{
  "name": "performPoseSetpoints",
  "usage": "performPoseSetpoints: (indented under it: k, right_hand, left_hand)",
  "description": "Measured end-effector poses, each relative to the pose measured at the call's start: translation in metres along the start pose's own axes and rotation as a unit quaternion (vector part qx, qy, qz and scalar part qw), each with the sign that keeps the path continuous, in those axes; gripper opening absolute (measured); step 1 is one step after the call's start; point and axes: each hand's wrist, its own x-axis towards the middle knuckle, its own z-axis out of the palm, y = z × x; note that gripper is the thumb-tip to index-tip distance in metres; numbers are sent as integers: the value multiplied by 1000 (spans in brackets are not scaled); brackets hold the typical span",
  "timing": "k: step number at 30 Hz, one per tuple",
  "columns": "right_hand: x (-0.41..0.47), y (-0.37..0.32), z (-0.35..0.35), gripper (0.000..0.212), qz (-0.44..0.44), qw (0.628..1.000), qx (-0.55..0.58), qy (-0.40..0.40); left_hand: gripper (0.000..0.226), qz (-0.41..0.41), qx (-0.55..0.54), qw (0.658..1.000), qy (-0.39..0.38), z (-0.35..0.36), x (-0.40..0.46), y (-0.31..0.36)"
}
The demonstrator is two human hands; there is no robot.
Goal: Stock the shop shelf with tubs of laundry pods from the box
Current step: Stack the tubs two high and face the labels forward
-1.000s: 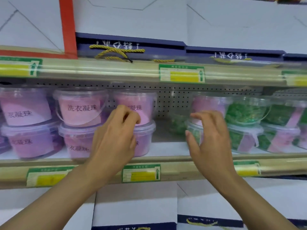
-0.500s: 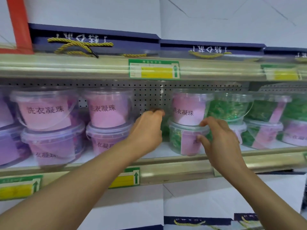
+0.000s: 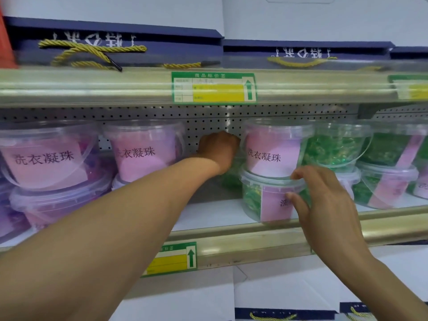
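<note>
Tub [image 3: 273, 150] atop tub [image 3: 268, 198], gap [image 3: 208, 212] leftward

A single head-worn wide-angle view faces the shop shelf [image 3: 231, 216] close up and slightly upward, forearms reaching in from the lower edge toward stacked tubs [image 3: 273, 154].

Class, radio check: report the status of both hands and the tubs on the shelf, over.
Left hand deep in the shelf gap, fingers hidden. Right hand open, fingertips touching the front green tub under the pink-labelled tub. A green tub behind, partly hidden.
</note>
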Motion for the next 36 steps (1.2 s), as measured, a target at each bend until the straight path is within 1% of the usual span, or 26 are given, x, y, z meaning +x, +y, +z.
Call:
performPoseSetpoints:
  k: [3,5,8,10,12,13,16,18,20,22,24,28,32,36]
  right_hand:
    - [0,0,0,32,-3,1000,-3,1]
    - [0,1,-1,31,-7,1000,-2,1]
    - [-1,0,-1,32,-7,1000,-2,4]
    - [-1,0,0,32,-3,1000,-2,5]
    - [-1,0,-1,31,0,1000,-2,5]
    - [-1,0,-1,31,0,1000,-2,4]
    - [0,-1,-2,30,1,1000,-3,5]
    - [0,-1,-2,30,3,1000,-3,3]
    - [0,-2,-2,31,4,1000,-2,2]
    - [0,-2,-1,31,4,1000,1,0]
    - [0,-2,-1,30,5,1000,3,0]
    - [0,-1,0,30,8,1000,6,0]
    - [-1,-2,1,29,3,1000,5,1]
    - [-1,-3,2,29,1,1000,7,4]
  left_hand:
    - [30,5,87,996,-25,-3,-1,-4]
    - [33,-13,90,995,-46,-7,-1,-7]
    - [33,-26,-4,997,-73,-10,1,-6]
    - [27,-10,-53,995,-86,-8,1,-2]
    - [10,14,-40,998,-56,-5,0,1]
    - [9,26,-23,999,-37,-5,-1,1]
    - [22,54,41,997,-28,-4,-4,-7]
    - [31,45,75,996,-36,-4,-5,-16]
    - [28,24,61,997,-45,-3,-8,-20]
    - [27,5,5,998,-55,-5,-9,-17]
    - [24,-2,-14,999,-41,-8,-9,-13]
    - [25,-3,21,1000,-8,-7,-9,-10]
    - [28,-18,55,998,1,-5,-11,-10]
    - [31,-13,86,996,-4,-5,-13,-9]
